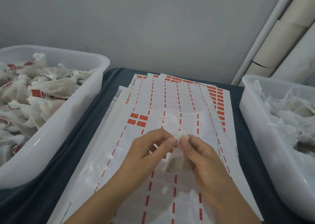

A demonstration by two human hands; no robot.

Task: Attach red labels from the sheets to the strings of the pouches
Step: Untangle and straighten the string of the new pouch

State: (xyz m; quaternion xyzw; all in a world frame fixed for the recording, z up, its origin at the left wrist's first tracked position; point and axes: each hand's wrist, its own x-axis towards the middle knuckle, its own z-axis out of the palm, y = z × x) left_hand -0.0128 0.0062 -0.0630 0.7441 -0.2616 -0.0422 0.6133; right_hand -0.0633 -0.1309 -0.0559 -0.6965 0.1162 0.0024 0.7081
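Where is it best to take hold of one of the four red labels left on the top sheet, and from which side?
Probably at an outer corner of the red labels, coming from the left with the left hand. They lie flat on the sheet in a tight block, so only outer edges are free; both hands now hold the pouch.

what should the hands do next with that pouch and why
Probably reach the left hand to the four red labels left on the top sheet and peel one. Both hands pinch the pouch at its gathered top, the right hand cradling it, and no label shows on it yet.
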